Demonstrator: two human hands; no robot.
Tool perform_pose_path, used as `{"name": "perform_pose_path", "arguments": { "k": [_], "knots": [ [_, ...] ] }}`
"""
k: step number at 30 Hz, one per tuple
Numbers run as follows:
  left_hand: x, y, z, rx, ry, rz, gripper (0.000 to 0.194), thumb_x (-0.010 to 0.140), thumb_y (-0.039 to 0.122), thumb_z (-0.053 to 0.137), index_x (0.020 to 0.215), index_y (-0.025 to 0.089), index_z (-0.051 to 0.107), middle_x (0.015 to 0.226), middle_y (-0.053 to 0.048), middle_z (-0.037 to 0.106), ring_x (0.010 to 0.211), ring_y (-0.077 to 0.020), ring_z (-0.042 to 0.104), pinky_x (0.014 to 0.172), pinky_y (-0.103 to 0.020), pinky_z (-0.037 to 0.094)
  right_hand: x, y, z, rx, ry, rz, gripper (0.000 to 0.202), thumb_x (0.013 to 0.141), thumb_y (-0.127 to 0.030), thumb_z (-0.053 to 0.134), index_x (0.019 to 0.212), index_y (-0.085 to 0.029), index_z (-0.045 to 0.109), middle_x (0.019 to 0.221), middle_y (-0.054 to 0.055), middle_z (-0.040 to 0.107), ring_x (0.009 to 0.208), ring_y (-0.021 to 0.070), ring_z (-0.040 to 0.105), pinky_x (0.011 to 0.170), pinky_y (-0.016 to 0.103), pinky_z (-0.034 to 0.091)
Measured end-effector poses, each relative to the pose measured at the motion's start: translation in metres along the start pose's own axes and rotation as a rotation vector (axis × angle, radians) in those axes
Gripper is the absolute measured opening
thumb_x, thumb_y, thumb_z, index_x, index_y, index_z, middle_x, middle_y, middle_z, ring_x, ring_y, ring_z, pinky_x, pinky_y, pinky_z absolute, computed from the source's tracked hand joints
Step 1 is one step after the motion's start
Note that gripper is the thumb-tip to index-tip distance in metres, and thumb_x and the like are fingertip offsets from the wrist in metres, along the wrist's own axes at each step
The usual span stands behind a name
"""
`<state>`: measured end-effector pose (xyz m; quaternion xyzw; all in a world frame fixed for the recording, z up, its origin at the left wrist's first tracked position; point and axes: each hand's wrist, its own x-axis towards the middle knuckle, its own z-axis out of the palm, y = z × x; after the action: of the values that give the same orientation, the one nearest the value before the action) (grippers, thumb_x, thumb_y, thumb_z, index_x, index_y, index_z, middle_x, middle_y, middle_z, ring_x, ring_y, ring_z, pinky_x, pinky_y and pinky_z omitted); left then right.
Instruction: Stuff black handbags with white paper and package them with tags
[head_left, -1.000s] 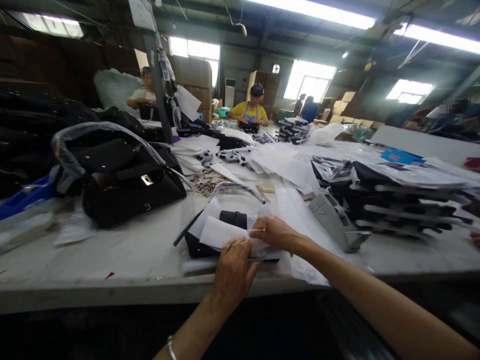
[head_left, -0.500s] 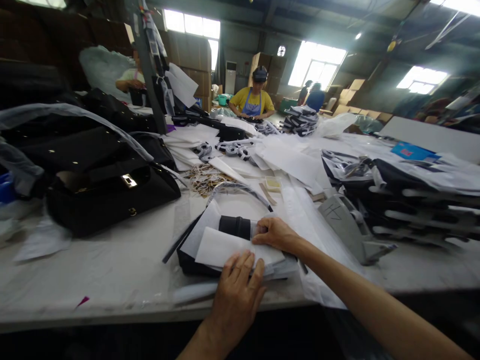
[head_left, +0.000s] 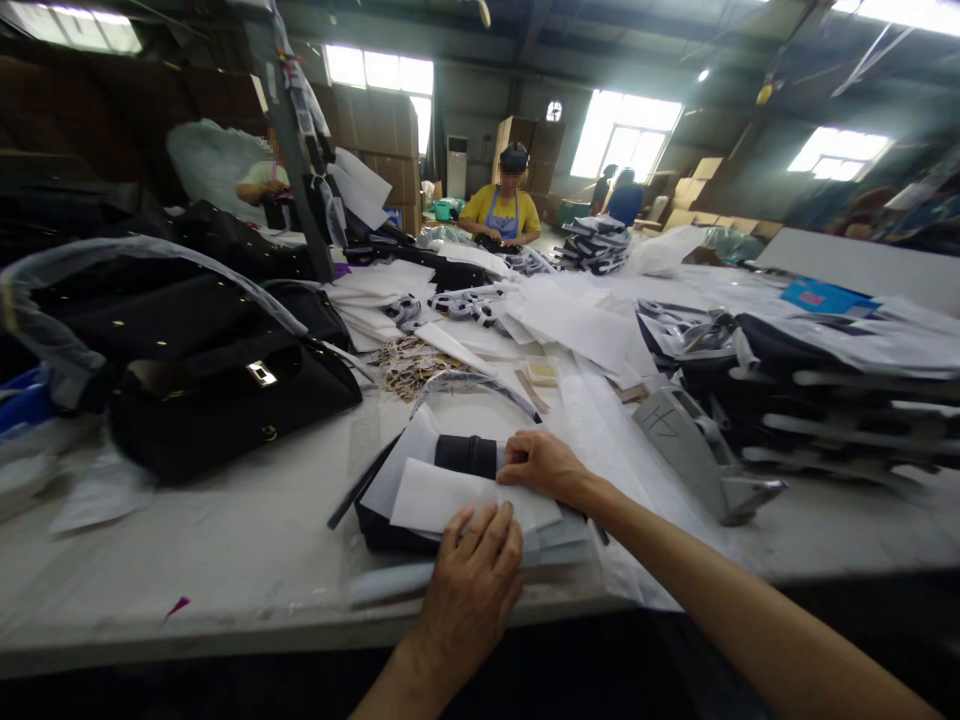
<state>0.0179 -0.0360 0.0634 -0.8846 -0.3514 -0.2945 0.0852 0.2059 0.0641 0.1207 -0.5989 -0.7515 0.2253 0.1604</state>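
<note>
A black handbag [head_left: 379, 530] lies flat on the table in front of me, with a plastic-wrapped handle [head_left: 487, 383] arching beyond it. White sheets cover much of the bag, and a black strap [head_left: 466, 455] shows between them. My left hand [head_left: 476, 575] rests on the folded white sheet [head_left: 435, 495], fingers stretched out over its near edge. On the far side of that sheet, my right hand [head_left: 544, 465] has its fingers curled and pressed together at the sheet's upper edge, beside the strap. Its fingertips are partly hidden.
A finished-looking black handbag [head_left: 232, 400] with a metal clasp stands at left. Beyond my work lie tangled cords [head_left: 412, 365] and loose white sheets [head_left: 577, 320]. At right are a grey tape dispenser [head_left: 686, 450] and stacked black bags [head_left: 840, 410]. A co-worker [head_left: 502, 210] sits across the table.
The camera view has shifted slightly. My right hand's fingers have drawn a little closer together at the sheet's edge; my left hand stays nearly in place on it.
</note>
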Motion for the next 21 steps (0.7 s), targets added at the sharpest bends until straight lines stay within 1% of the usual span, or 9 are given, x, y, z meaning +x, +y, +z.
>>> {"name": "perform_pose_path", "arguments": {
  "k": [3, 5, 7, 10, 12, 14, 17, 19, 21],
  "knots": [
    [-0.001, -0.001, 0.001, 0.004, -0.003, 0.011, 0.035, 0.095, 0.03, 0.051, 0.127, 0.018, 0.057, 0.137, -0.007, 0.06, 0.125, -0.0248, 0.054, 0.106, -0.044, 0.037, 0.0, -0.001, -0.001, -0.016, 0.035, -0.119, 0.012, 0.074, -0.032, 0.078, 0.071, -0.023, 0.071, 0.08, -0.004, 0.066, 0.073, 0.0122, 0.059, 0.065, 0.024, 0.037],
    [-0.001, 0.0, 0.002, -0.004, 0.004, 0.004, 0.035, 0.095, 0.031, 0.052, 0.127, 0.017, 0.056, 0.135, -0.007, 0.061, 0.125, -0.0247, 0.054, 0.106, -0.044, 0.036, 0.001, -0.001, -0.001, -0.025, 0.039, -0.149, 0.011, 0.075, -0.032, 0.078, 0.072, -0.024, 0.072, 0.08, -0.003, 0.065, 0.075, 0.0126, 0.059, 0.066, 0.024, 0.037],
    [-0.001, 0.002, 0.003, -0.024, 0.014, -0.027, 0.04, 0.094, 0.033, 0.053, 0.13, 0.015, 0.053, 0.133, -0.008, 0.063, 0.124, -0.0244, 0.055, 0.108, -0.044, 0.035, 0.002, 0.001, 0.0, -0.043, 0.041, -0.152, 0.011, 0.075, -0.033, 0.078, 0.073, -0.024, 0.072, 0.08, -0.003, 0.065, 0.075, 0.0127, 0.059, 0.066, 0.024, 0.038],
    [0.001, 0.004, 0.004, -0.032, 0.009, -0.064, 0.049, 0.094, 0.033, 0.054, 0.137, 0.013, 0.047, 0.132, -0.01, 0.063, 0.123, -0.024, 0.055, 0.108, -0.044, 0.036, 0.006, 0.004, 0.004, -0.094, 0.068, -0.118, 0.014, 0.074, -0.033, 0.08, 0.073, -0.023, 0.07, 0.079, -0.003, 0.064, 0.073, 0.0126, 0.058, 0.064, 0.024, 0.038],
    [0.001, 0.004, 0.004, -0.012, 0.002, -0.053, 0.049, 0.094, 0.033, 0.054, 0.139, 0.015, 0.046, 0.133, -0.009, 0.062, 0.124, -0.0236, 0.055, 0.108, -0.044, 0.037, 0.009, 0.005, 0.004, -0.125, 0.112, -0.094, 0.014, 0.074, -0.031, 0.08, 0.076, -0.022, 0.07, 0.081, -0.002, 0.065, 0.073, 0.0132, 0.058, 0.065, 0.025, 0.039],
    [0.002, 0.004, 0.004, 0.01, 0.006, -0.033, 0.047, 0.094, 0.032, 0.054, 0.138, 0.018, 0.048, 0.134, -0.008, 0.062, 0.124, -0.0232, 0.055, 0.107, -0.043, 0.037, 0.009, 0.006, 0.0, -0.146, 0.171, -0.081, 0.014, 0.076, -0.028, 0.079, 0.085, -0.021, 0.07, 0.088, 0.001, 0.065, 0.077, 0.0148, 0.059, 0.07, 0.026, 0.042],
    [0.001, 0.003, 0.005, 0.023, 0.028, -0.029, 0.045, 0.094, 0.031, 0.055, 0.137, 0.019, 0.05, 0.132, -0.007, 0.063, 0.123, -0.0229, 0.055, 0.108, -0.043, 0.038, -0.006, 0.009, -0.019, -0.108, 0.33, -0.103, 0.021, 0.08, -0.025, 0.074, 0.099, -0.021, 0.069, 0.096, 0.003, 0.066, 0.083, 0.0167, 0.061, 0.079, 0.029, 0.045],
    [0.0, 0.002, 0.006, 0.025, 0.045, -0.025, 0.044, 0.094, 0.029, 0.055, 0.136, 0.02, 0.051, 0.131, -0.007, 0.063, 0.123, -0.0226, 0.056, 0.107, -0.043, 0.039, -0.029, 0.016, -0.043, -0.061, 0.469, -0.124, 0.018, 0.083, -0.028, 0.07, 0.099, -0.022, 0.069, 0.094, 0.003, 0.067, 0.084, 0.0178, 0.062, 0.081, 0.03, 0.046],
    [-0.001, 0.001, 0.008, 0.024, 0.061, -0.017, 0.042, 0.094, 0.027, 0.055, 0.136, 0.021, 0.051, 0.131, -0.006, 0.064, 0.122, -0.0223, 0.056, 0.107, -0.043, 0.04, -0.062, 0.03, -0.073, -0.051, 0.586, -0.091, 0.016, 0.085, -0.033, 0.066, 0.096, -0.023, 0.07, 0.091, 0.004, 0.068, 0.085, 0.0198, 0.063, 0.081, 0.031, 0.047]
  ]
}}
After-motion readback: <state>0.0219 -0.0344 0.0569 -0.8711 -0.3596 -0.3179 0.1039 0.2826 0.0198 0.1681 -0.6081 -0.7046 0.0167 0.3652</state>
